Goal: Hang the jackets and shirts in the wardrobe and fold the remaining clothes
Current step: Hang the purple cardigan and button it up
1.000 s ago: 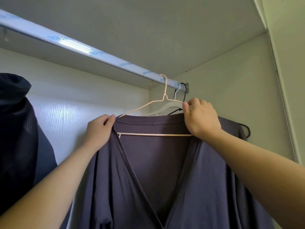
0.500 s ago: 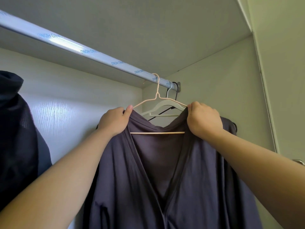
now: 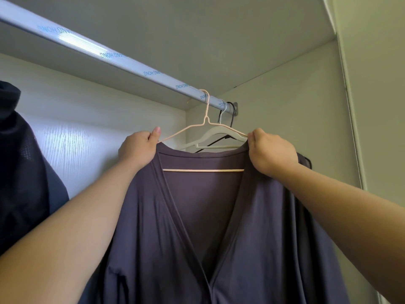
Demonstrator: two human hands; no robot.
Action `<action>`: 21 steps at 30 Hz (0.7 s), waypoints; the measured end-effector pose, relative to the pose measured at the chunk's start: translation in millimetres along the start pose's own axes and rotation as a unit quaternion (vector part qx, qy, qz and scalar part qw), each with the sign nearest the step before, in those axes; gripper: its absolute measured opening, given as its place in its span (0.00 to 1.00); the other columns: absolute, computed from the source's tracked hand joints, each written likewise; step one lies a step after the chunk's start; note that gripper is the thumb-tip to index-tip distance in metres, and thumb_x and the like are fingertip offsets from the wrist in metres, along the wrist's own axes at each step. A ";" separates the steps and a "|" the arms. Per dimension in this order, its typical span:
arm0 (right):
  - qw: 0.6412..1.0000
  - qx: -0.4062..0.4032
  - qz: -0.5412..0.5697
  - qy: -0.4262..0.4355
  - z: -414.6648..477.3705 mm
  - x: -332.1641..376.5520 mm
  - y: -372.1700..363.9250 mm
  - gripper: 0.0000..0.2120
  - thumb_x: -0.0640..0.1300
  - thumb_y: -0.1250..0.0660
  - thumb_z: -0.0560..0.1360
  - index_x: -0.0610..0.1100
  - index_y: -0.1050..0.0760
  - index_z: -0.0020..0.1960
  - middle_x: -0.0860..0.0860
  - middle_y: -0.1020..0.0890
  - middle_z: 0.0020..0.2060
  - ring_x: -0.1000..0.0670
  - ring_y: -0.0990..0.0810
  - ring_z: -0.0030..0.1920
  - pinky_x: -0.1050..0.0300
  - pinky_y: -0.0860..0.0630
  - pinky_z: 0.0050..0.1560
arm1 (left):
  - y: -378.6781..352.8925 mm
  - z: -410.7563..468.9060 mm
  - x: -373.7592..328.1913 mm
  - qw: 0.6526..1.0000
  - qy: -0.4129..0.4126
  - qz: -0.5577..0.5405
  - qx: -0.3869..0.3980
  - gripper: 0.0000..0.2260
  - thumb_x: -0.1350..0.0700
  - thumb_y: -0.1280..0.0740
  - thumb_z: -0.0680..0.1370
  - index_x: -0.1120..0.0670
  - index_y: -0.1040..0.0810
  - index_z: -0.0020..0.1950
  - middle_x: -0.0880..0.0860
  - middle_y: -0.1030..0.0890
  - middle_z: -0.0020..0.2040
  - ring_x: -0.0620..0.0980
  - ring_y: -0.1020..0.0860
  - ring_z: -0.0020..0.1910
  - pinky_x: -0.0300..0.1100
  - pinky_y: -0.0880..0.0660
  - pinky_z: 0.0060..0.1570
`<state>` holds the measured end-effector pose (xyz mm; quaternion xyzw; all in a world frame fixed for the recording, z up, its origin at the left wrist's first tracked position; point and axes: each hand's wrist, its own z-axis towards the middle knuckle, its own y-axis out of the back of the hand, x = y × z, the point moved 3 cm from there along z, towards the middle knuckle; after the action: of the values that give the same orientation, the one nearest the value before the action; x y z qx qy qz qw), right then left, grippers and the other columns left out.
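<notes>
— Wardrobe (image 3: 285, 106) interior, pale panels. A silver rail (image 3: 122, 60) runs from upper left down to a bracket at the right wall. What hangs on it?
— Pink wire hanger (image 3: 206, 119), hook over the rail near the right end. Purple-grey shirt (image 3: 197, 227) is draped on it, open front towards the camera, back neckline just above the hanger's bottom bar.
— And the left hand (image 3: 137, 149)?
— At the shirt's left shoulder. Fingers (image 3: 156, 132) curled, thumb raised against the hanger's sloping arm, cloth pinched at the neckline edge.
— The right hand (image 3: 270, 155)?
— Mirrored on the right shoulder. Fingers (image 3: 255, 137) closed on the collar cloth, right where the hanger's arm meets the fabric. Whether the wire is inside the grip too, cannot tell.
— Anything behind?
— White hanger (image 3: 210, 134) just behind the pink one, hooked close to the bracket. Dark navy garment (image 3: 22, 172) hangs well apart at the far left edge.
</notes>
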<state>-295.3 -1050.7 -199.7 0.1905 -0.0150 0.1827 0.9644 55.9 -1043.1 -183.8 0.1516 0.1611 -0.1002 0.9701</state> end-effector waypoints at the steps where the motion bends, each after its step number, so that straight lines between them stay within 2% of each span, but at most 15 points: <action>1: 1.000 -0.002 0.000 -0.003 0.0 0.0 -0.7 0.17 0.56 0.53 0.84 0.48 0.35 0.45 0.49 0.31 0.33 0.39 0.32 0.35 0.48 0.35 0.38 | 1.8 2.1 -0.6 1.000 0.012 -0.014 -0.007 0.31 0.34 0.47 0.83 0.56 0.33 0.31 0.53 0.26 0.31 0.60 0.26 0.39 0.46 0.35 0.34; 4: 1.000 0.002 -0.002 -0.004 1.3 -1.2 -2.1 0.20 0.60 0.56 0.83 0.49 0.35 0.45 0.43 0.22 0.39 0.39 0.31 0.37 0.48 0.34 0.40 | 2.2 6.2 -2.1 0.999 0.034 -0.041 -0.001 0.33 0.32 0.43 0.81 0.56 0.38 0.27 0.54 0.31 0.26 0.59 0.29 0.33 0.46 0.38 0.31; 7: 1.000 -0.005 -0.016 -0.005 2.9 -1.2 -2.7 0.20 0.61 0.56 0.83 0.49 0.34 0.46 0.41 0.19 0.44 0.39 0.31 0.37 0.49 0.34 0.40 | -4.2 7.9 -1.6 0.997 0.055 -0.034 0.042 0.34 0.28 0.47 0.79 0.55 0.34 0.29 0.55 0.27 0.32 0.59 0.27 0.37 0.47 0.33 0.36; 10: 0.999 -0.021 -0.036 -0.002 5.5 -1.3 -0.1 0.21 0.62 0.57 0.83 0.50 0.32 0.46 0.41 0.18 0.44 0.38 0.29 0.37 0.49 0.34 0.40 | -9.2 9.5 -2.2 0.992 0.073 -0.012 0.098 0.35 0.24 0.52 0.77 0.56 0.30 0.36 0.56 0.23 0.41 0.60 0.24 0.45 0.48 0.30 0.43; 13: 0.999 -0.015 -0.043 0.005 9.5 -3.5 4.0 0.24 0.62 0.56 0.82 0.50 0.27 0.50 0.40 0.17 0.48 0.35 0.21 0.45 0.48 0.33 0.41 | -6.6 13.2 -4.4 0.985 0.080 -0.010 0.151 0.37 0.22 0.51 0.75 0.57 0.26 0.41 0.55 0.22 0.46 0.59 0.23 0.48 0.50 0.28 0.50; 15: 0.999 0.004 -0.038 0.009 10.8 -4.8 6.5 0.24 0.62 0.56 0.82 0.50 0.26 0.52 0.41 0.17 0.50 0.35 0.21 0.47 0.48 0.33 0.42 | -2.9 14.7 -6.6 0.981 0.081 -0.004 0.177 0.40 0.23 0.51 0.76 0.59 0.22 0.50 0.58 0.20 0.54 0.59 0.22 0.55 0.51 0.27 0.58; 17: 0.999 0.028 -0.026 0.012 11.2 -5.6 10.0 0.24 0.64 0.57 0.82 0.50 0.28 0.50 0.42 0.18 0.50 0.36 0.23 0.45 0.48 0.33 0.43 | 1.4 16.0 -10.7 0.981 0.084 -0.005 0.175 0.40 0.26 0.51 0.78 0.61 0.21 0.58 0.60 0.21 0.61 0.60 0.24 0.60 0.51 0.28 0.62; 19: 0.999 0.042 0.000 0.010 11.2 -8.0 16.1 0.24 0.65 0.56 0.82 0.50 0.30 0.48 0.42 0.19 0.48 0.39 0.28 0.42 0.48 0.33 0.43 | 5.2 16.9 -16.1 0.984 0.079 -0.038 0.152 0.37 0.30 0.50 0.81 0.61 0.19 0.56 0.62 0.19 0.60 0.61 0.23 0.59 0.50 0.28 0.60; 21: 0.999 0.039 0.028 0.002 9.6 -14.5 23.8 0.24 0.65 0.55 0.82 0.49 0.30 0.49 0.41 0.19 0.48 0.40 0.30 0.41 0.48 0.33 0.42 | 7.7 16.8 -16.9 0.985 0.066 -0.090 0.132 0.32 0.33 0.48 0.82 0.56 0.15 0.49 0.58 0.17 0.55 0.59 0.22 0.55 0.47 0.28 0.58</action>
<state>-317.0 -1038.8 -183.5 0.2269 -0.0115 0.2104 0.9508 46.9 -1038.9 -160.8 0.2698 0.2227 -0.1970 0.9158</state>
